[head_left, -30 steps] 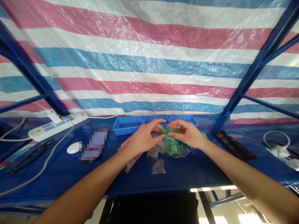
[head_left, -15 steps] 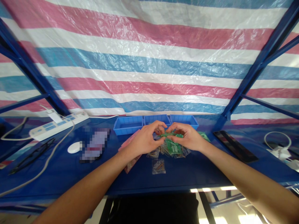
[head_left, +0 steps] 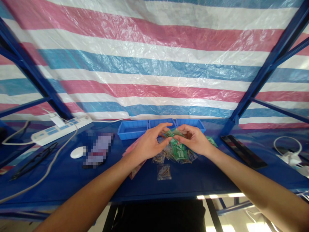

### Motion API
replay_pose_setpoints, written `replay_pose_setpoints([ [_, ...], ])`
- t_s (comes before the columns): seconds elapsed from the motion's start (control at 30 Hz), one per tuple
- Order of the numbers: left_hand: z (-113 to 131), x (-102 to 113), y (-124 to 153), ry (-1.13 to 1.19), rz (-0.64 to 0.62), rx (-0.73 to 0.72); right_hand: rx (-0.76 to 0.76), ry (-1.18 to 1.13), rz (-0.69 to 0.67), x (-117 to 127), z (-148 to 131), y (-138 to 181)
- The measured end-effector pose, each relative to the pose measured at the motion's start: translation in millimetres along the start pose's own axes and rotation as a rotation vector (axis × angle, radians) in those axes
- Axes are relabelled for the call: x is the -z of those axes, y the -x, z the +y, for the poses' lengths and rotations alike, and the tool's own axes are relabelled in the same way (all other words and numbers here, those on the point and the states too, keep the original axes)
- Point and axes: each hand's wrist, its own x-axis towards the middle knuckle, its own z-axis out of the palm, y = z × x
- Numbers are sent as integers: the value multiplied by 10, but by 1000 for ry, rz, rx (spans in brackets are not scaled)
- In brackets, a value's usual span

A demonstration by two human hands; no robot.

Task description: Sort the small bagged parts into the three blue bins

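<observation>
On the blue table (head_left: 193,182), toward its front edge, lies one clear bag (head_left: 164,172) with slim brass-coloured pieces. Beyond it sits a pile of clear and green packets (head_left: 180,153), too jumbled to count, its pale marks too small to read. Just above, the left hand (head_left: 152,140) and right hand (head_left: 195,138) pinch one shiny green packet (head_left: 173,132). Behind stand three blue trays (head_left: 132,135).
</observation>
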Motion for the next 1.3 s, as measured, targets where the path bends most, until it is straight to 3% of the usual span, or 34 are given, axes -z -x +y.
replay_pose_setpoints([
  [0.13,52,9,14,-127,20,-148,-43,-190,38,16,4,-36],
  [0.4,-48,8,4,-283,44,-403,-126,-297,81,39,-49,-35],
  [0.5,-62,9,0,-203,88,-357,-173,-293,28,23,-86,-13],
  [0.63,-20,23,1,-95,108,-176,-177,-263,-51,20,-113,6],
  [0.8,-5,17,9,-55,93,-66,-163,-80,-26,23,-107,-8],
  [1.03,18,-1,24,-167,48,-253,-216,-180,15,18,-72,-2],
  [1.3,-66,12,-5,-234,124,-355,-312,-414,-52,-4,-168,11],
])
